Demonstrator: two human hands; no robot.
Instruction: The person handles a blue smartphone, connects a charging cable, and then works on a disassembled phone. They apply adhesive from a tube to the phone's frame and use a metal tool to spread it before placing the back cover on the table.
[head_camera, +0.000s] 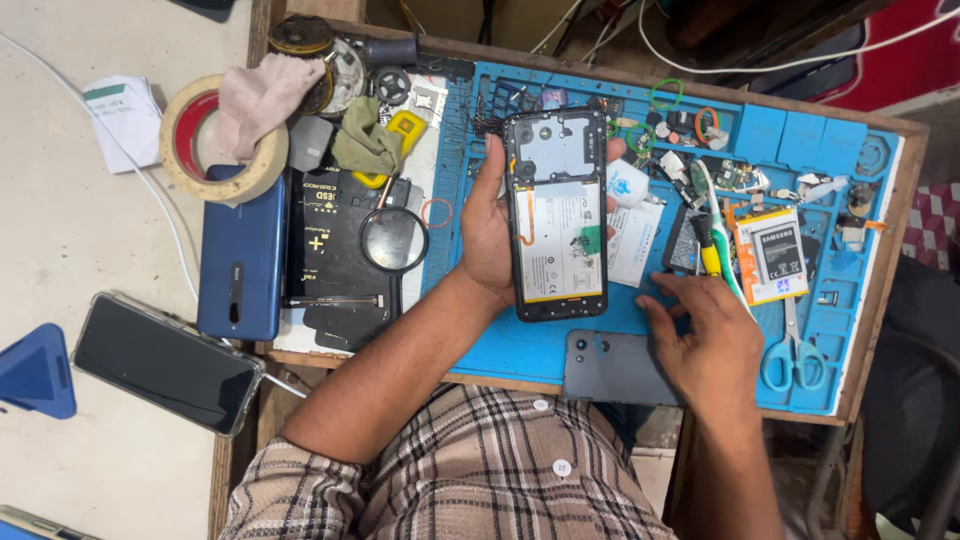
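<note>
The left hand (487, 235) held one opened phone (557, 215), back cover removed, upright above the middle of the blue work mat (520, 350). The right hand (705, 335) lay flat with spread fingers near the mat's front edge, touching one grey back cover (610, 368). One pair of scissors (793, 355) and one loose battery (780, 258) lay toward the right edge.

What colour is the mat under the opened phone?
The mat is bright blue, seen best in the head view, beneath the opened phone held in the left hand.
</note>
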